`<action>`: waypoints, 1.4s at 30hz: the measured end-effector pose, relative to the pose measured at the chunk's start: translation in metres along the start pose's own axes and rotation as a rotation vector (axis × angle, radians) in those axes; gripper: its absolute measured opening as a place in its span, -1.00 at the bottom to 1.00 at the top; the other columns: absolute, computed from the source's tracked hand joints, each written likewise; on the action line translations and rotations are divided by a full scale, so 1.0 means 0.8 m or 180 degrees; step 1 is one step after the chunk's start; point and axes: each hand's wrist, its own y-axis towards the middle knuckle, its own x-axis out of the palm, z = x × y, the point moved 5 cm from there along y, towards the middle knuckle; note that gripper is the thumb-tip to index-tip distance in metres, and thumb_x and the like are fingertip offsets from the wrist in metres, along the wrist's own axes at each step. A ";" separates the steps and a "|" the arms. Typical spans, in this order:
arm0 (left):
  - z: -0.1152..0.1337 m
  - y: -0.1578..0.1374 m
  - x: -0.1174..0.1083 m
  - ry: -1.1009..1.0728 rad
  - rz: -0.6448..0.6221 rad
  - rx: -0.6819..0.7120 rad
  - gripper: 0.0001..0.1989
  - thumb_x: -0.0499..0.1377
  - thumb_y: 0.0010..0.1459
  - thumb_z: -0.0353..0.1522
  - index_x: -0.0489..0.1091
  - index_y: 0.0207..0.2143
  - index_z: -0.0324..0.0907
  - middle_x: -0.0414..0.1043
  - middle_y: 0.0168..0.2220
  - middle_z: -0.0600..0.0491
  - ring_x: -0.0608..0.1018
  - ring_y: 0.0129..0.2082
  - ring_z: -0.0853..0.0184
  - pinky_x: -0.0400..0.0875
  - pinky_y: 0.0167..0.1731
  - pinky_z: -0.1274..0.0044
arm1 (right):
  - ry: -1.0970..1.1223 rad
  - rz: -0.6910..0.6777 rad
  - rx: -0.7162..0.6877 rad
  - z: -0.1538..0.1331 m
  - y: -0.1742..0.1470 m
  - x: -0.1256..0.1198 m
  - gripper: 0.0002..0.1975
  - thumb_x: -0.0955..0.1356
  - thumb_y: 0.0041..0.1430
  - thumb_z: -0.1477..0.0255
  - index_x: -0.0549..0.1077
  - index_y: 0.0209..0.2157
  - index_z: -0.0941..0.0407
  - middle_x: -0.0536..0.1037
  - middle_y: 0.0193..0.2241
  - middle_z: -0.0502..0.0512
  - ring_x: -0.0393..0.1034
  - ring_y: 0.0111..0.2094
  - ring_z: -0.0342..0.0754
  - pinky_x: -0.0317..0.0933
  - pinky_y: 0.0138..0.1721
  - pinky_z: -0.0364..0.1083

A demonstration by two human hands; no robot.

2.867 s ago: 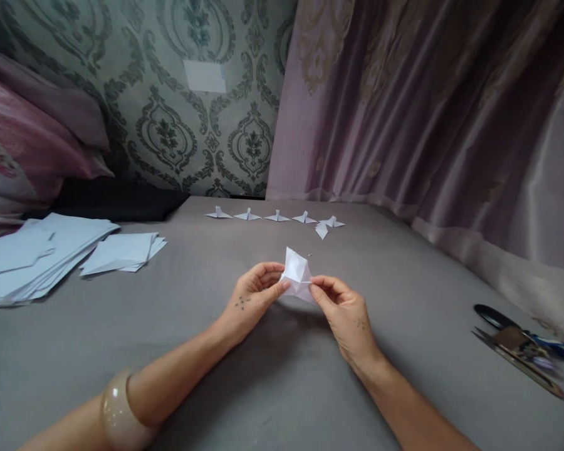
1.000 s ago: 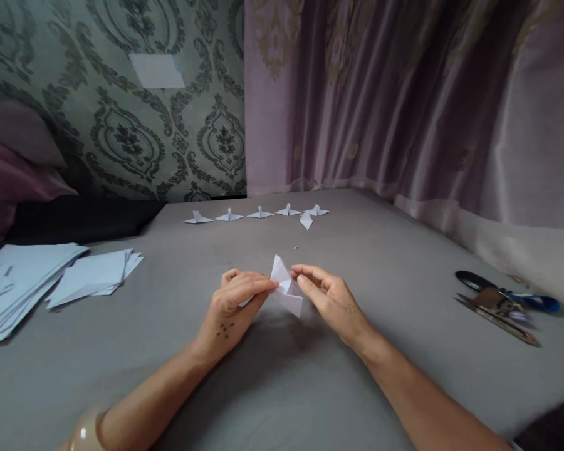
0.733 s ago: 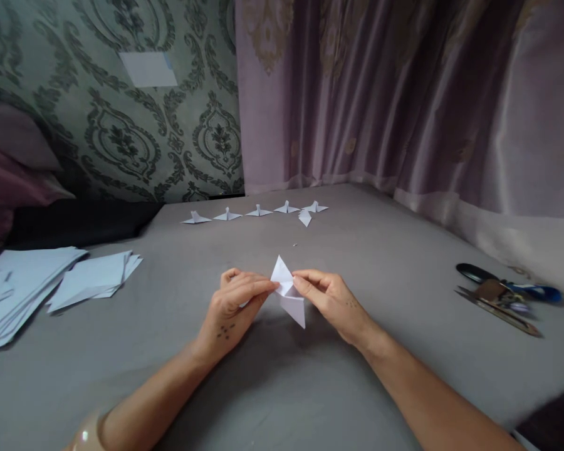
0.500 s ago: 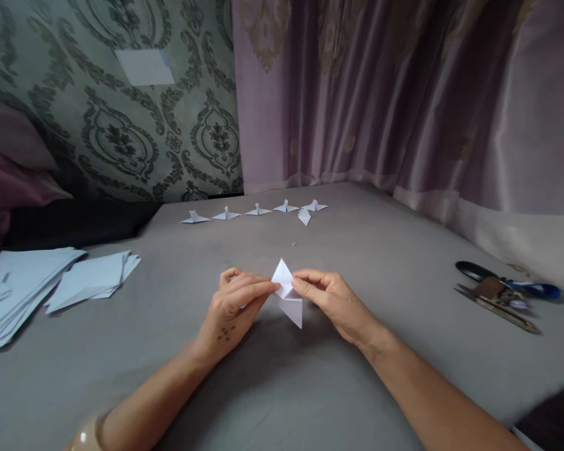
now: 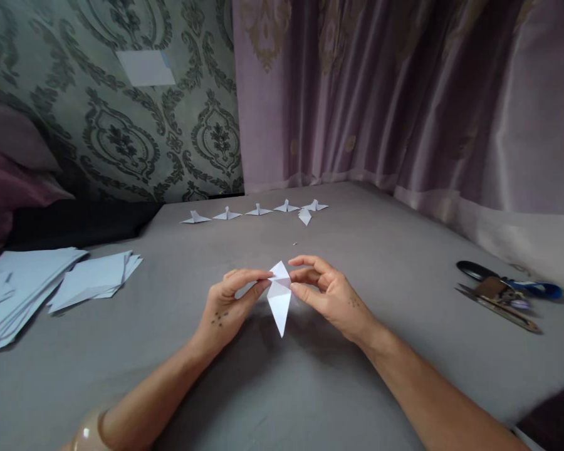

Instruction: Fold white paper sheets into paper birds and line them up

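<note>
A folded piece of white paper (image 5: 280,304) hangs between my two hands above the grey surface, one long point aimed down toward me and a shorter point up. My left hand (image 5: 230,300) pinches its left edge between thumb and fingers. On the other side, my right hand (image 5: 326,291) has its thumb and a fingertip at the right edge, the index finger lifted off. Beyond them stands a row of several folded paper cranes (image 5: 257,210). A small flat folded paper (image 5: 304,217) lies in front of the rightmost one.
On the left lie a stack of white sheets (image 5: 23,294) and smaller cut papers (image 5: 96,280). Scissors (image 5: 493,307) and a blue-handled item (image 5: 536,288) rest at the right. Dark cloth (image 5: 84,222) lies back left; a curtain (image 5: 319,113) hangs behind.
The folded paper's lower flap has opened into a straight, long point facing me. My right index finger has lifted from the paper, and my left fingers have shifted slightly on its edge.
</note>
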 end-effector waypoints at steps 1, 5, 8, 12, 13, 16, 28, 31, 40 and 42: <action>-0.002 0.000 0.000 -0.0059 -0.0002 -0.0106 -0.87 0.19 0.14 -0.32 0.51 -0.26 -0.06 0.55 -0.29 0.07 0.51 -0.29 0.33 0.31 -0.19 0.48 | -0.0058 0.0022 -0.0055 -0.001 0.000 0.000 -0.72 0.38 0.05 0.42 0.44 -0.14 -0.02 0.55 -0.29 -0.02 0.43 -0.21 -0.10 0.28 -0.12 -0.05; -0.003 0.000 0.004 -0.0242 -0.0116 -0.0385 -0.85 0.20 0.12 -0.31 0.53 -0.28 -0.09 0.56 -0.30 0.05 0.53 -0.28 0.31 0.35 -0.20 0.50 | -0.0195 0.0088 -0.0213 -0.001 0.001 0.003 -0.88 0.38 0.05 0.40 0.53 -0.31 0.03 0.57 -0.33 -0.01 0.44 -0.23 -0.08 0.27 -0.09 -0.03; 0.001 0.000 0.008 -0.0467 -0.0252 -0.0671 -0.85 0.22 0.08 -0.29 0.54 -0.31 -0.11 0.57 -0.32 0.05 0.54 -0.29 0.29 0.39 -0.25 0.51 | -0.0149 0.0135 -0.0178 0.000 0.002 0.002 -0.89 0.38 0.05 0.38 0.55 -0.35 0.04 0.59 -0.35 -0.01 0.45 -0.26 -0.09 0.27 -0.11 -0.03; -0.002 -0.002 0.018 -0.0989 -0.0453 -0.1316 -0.82 0.24 0.05 -0.24 0.53 -0.36 -0.16 0.57 -0.38 0.02 0.55 -0.36 0.28 0.44 -0.32 0.50 | 0.0303 0.0056 0.0251 0.006 0.002 0.000 -0.88 0.40 0.02 0.36 0.54 -0.36 0.07 0.58 -0.38 0.00 0.45 -0.32 -0.11 0.30 -0.20 -0.08; -0.004 -0.004 0.021 -0.1143 -0.0485 -0.1464 -0.81 0.24 0.05 -0.24 0.52 -0.37 -0.17 0.56 -0.38 0.01 0.55 -0.37 0.28 0.44 -0.34 0.50 | 0.0444 0.0000 0.0387 0.009 0.002 0.000 -0.87 0.41 0.01 0.36 0.54 -0.36 0.08 0.58 -0.39 0.00 0.44 -0.34 -0.12 0.30 -0.22 -0.09; -0.008 -0.005 0.027 -0.1595 -0.0525 -0.1640 -0.84 0.26 0.02 -0.27 0.49 -0.43 -0.20 0.54 -0.37 0.01 0.54 -0.36 0.32 0.42 -0.32 0.53 | 0.0815 -0.0212 0.0737 0.018 0.002 0.002 -0.83 0.44 -0.03 0.34 0.54 -0.36 0.11 0.58 -0.39 0.02 0.44 -0.37 -0.14 0.29 -0.25 -0.11; -0.010 -0.008 0.027 -0.1648 -0.0331 -0.1641 -0.94 0.21 0.00 -0.38 0.40 -0.43 -0.20 0.47 -0.45 0.09 0.46 -0.46 0.42 0.33 -0.41 0.59 | 0.1364 -0.0088 0.1403 0.034 0.000 0.010 -0.76 0.51 -0.16 0.36 0.51 -0.42 0.18 0.54 -0.47 0.03 0.43 -0.42 -0.17 0.29 -0.32 -0.16; -0.012 -0.011 0.027 -0.1564 -0.0505 -0.1827 -0.91 0.16 0.03 -0.39 0.45 -0.44 -0.22 0.50 -0.46 0.05 0.49 -0.43 0.37 0.34 -0.38 0.57 | 0.1251 0.0112 0.1334 0.032 0.000 0.010 -0.74 0.53 -0.22 0.36 0.50 -0.45 0.18 0.53 -0.50 0.01 0.43 -0.43 -0.16 0.30 -0.29 -0.13; -0.011 -0.006 0.024 -0.1586 -0.0513 -0.1547 -0.83 0.29 0.01 -0.29 0.45 -0.42 -0.22 0.52 -0.32 0.03 0.50 -0.29 0.34 0.35 -0.22 0.54 | 0.0617 0.0107 0.0671 0.013 -0.005 0.006 -0.72 0.46 -0.08 0.37 0.53 -0.26 0.15 0.57 -0.33 0.07 0.43 -0.30 -0.13 0.28 -0.19 -0.11; -0.010 -0.003 0.021 -0.1494 -0.0472 -0.1252 -0.87 0.29 0.02 -0.31 0.46 -0.41 -0.20 0.50 -0.29 0.04 0.49 -0.24 0.34 0.33 -0.16 0.52 | 0.0458 0.0040 0.0569 0.009 -0.006 0.007 -0.76 0.43 -0.02 0.37 0.53 -0.27 0.14 0.57 -0.34 0.07 0.43 -0.30 -0.12 0.28 -0.19 -0.10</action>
